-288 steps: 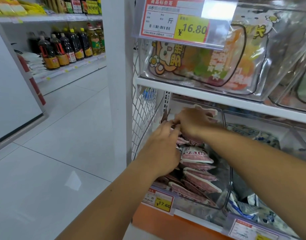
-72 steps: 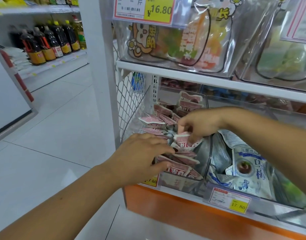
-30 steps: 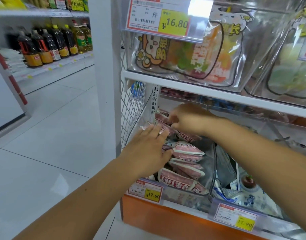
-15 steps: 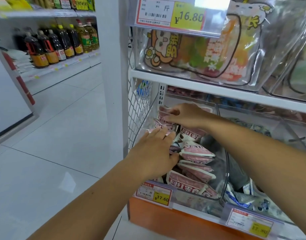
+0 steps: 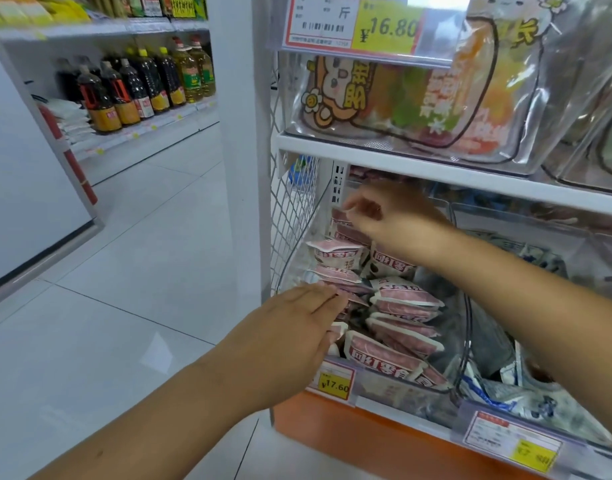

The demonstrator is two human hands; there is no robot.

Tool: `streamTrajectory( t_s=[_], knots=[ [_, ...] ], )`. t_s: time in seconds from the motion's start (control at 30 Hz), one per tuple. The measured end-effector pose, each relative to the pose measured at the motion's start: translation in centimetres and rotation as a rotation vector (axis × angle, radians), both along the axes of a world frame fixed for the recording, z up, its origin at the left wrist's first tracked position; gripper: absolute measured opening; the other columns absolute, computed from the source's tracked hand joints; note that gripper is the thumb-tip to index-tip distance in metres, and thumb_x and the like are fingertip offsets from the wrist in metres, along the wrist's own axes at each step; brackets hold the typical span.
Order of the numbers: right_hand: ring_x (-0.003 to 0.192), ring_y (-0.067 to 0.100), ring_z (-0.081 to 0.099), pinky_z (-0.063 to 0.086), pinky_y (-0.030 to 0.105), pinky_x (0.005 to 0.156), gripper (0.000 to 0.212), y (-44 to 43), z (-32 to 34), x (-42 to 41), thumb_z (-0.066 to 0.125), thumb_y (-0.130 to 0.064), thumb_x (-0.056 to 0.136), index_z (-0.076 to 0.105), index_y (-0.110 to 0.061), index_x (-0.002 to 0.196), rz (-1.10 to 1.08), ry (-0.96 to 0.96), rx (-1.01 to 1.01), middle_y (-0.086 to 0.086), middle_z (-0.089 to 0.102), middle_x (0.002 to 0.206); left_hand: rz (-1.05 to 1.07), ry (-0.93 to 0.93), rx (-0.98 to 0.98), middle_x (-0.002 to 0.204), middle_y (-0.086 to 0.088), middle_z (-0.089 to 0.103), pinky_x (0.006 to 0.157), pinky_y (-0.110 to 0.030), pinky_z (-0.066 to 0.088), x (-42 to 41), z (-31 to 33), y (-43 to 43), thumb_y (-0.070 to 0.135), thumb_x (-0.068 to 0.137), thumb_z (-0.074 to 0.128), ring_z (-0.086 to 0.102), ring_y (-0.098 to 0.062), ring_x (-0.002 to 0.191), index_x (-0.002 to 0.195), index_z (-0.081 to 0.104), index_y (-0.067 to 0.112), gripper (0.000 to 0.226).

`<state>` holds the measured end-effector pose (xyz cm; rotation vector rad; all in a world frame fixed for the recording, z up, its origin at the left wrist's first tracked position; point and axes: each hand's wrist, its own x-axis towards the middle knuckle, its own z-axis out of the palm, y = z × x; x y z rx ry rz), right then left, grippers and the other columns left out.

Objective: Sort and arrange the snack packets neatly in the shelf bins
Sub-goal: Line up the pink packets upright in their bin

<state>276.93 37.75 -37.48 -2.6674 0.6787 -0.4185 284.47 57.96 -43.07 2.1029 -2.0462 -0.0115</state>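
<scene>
Several pink and white snack packets (image 5: 403, 299) lie stacked in a clear plastic bin (image 5: 467, 327) on the lower shelf. My left hand (image 5: 290, 334) lies flat with straight fingers against the front left packets. My right hand (image 5: 391, 220) reaches to the back of the bin and pinches the top edge of a pink packet (image 5: 341, 216) there. More packets (image 5: 335, 254) stand upright between the two hands.
A neighbouring bin of blue and white packets (image 5: 526, 393) sits to the right. Above, a shelf board (image 5: 436, 168) carries clear bins of large colourful bags (image 5: 419, 98). A wire mesh side panel (image 5: 290, 220) closes the shelf's left. Oil bottles (image 5: 142, 88) line a far shelf.
My right hand has moved further back and up in the bin, now pinching a rear packet. My left hand stays pressed flat on the front packets.
</scene>
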Motion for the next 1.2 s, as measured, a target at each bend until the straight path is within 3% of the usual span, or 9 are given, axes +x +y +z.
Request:
streamTrajectory(
  t_s=[0.07,0.23,0.63,0.73,0.87,0.93,1.03,1.13,1.2],
  knots=[
    [0.080,-0.009,0.059,0.043,0.008,0.068,0.011,1.8,1.0,-1.2,0.062,-0.030,0.092,0.066,-0.027,0.101,0.157,-0.006,0.026,-0.018,0.063,0.093,0.000,0.002,-0.019,0.158,0.003,0.025,0.101,-0.011,-0.014,0.0,0.0,0.0,0.034,0.105,0.030,0.021,-0.013,0.144,0.153,0.022,0.022,0.050],
    [0.138,0.010,0.030,0.021,0.024,0.112,0.036,-0.2,-2.8,0.4,0.064,-0.035,0.090,0.063,-0.028,0.125,0.328,0.501,-0.167,-0.011,0.033,0.152,0.008,0.012,-0.002,0.160,0.009,0.017,0.100,-0.008,-0.013,0.0,0.2,0.0,0.037,0.105,0.026,0.012,-0.006,0.144,0.154,0.014,0.027,0.051],
    [0.148,0.013,0.000,0.015,0.037,0.120,0.079,-1.4,-1.6,1.5,0.064,-0.010,0.083,0.028,-0.033,0.150,0.288,0.838,0.120,-0.017,-0.008,0.159,0.001,0.051,-0.012,0.159,0.013,0.016,0.094,-0.002,-0.015,0.4,-0.3,0.5,0.028,0.105,0.032,0.011,-0.002,0.143,0.153,0.014,0.030,0.051],
    [0.145,0.014,0.018,0.036,0.036,0.111,0.073,-1.7,-2.4,1.0,0.068,-0.020,0.084,0.035,-0.032,0.147,0.271,0.769,0.158,-0.022,-0.005,0.158,-0.020,0.030,-0.018,0.159,0.012,0.017,0.090,0.000,-0.020,0.5,-0.4,0.5,0.027,0.105,0.034,0.012,-0.003,0.143,0.153,0.015,0.028,0.052],
    [0.131,0.013,0.039,0.035,0.033,0.107,0.028,-1.5,-4.5,1.3,0.065,-0.024,0.088,0.065,-0.017,0.115,0.246,0.490,-0.043,-0.007,0.026,0.155,-0.014,0.039,-0.044,0.159,0.012,0.016,0.104,-0.008,-0.005,0.6,-0.7,0.4,0.027,0.104,0.036,0.013,-0.004,0.143,0.153,0.014,0.029,0.053],
    [0.103,0.017,0.060,0.051,0.033,0.087,0.022,-1.4,-4.4,1.7,0.059,-0.021,0.092,0.065,-0.010,0.110,0.154,0.364,-0.016,0.006,0.056,0.133,-0.011,0.046,-0.055,0.158,0.012,0.018,0.110,-0.013,0.005,0.6,-0.9,0.3,0.027,0.104,0.038,0.016,-0.005,0.143,0.153,0.017,0.029,0.053],
    [0.063,0.006,0.066,0.050,0.015,0.052,0.024,-1.0,-3.3,1.5,0.059,-0.019,0.094,0.061,-0.008,0.115,-0.018,0.196,0.348,-0.011,0.064,0.097,0.009,0.032,-0.058,0.158,0.011,0.017,0.112,-0.017,0.012,0.6,-1.0,0.2,0.021,0.103,0.041,0.015,-0.006,0.144,0.153,0.018,0.029,0.055],
    [0.104,0.011,0.063,0.048,0.019,0.085,0.045,-1.1,-2.4,0.7,0.063,-0.023,0.092,0.051,-0.020,0.136,0.087,0.384,0.271,-0.004,0.058,0.129,0.043,0.005,-0.058,0.160,0.009,0.014,0.111,-0.019,0.012,0.4,-1.1,-0.3,0.014,0.101,0.042,0.012,-0.009,0.146,0.154,0.013,0.028,0.062],
    [0.136,0.016,0.037,0.029,0.025,0.107,0.072,-0.8,-1.8,0.2,0.066,-0.028,0.087,0.030,-0.026,0.149,0.176,0.560,0.183,-0.003,0.032,0.153,0.059,-0.036,-0.048,0.162,0.006,0.009,0.110,-0.020,0.005,0.2,-1.1,-0.7,0.012,0.100,0.041,0.008,-0.011,0.147,0.154,0.007,0.026,0.066]
  ],
)
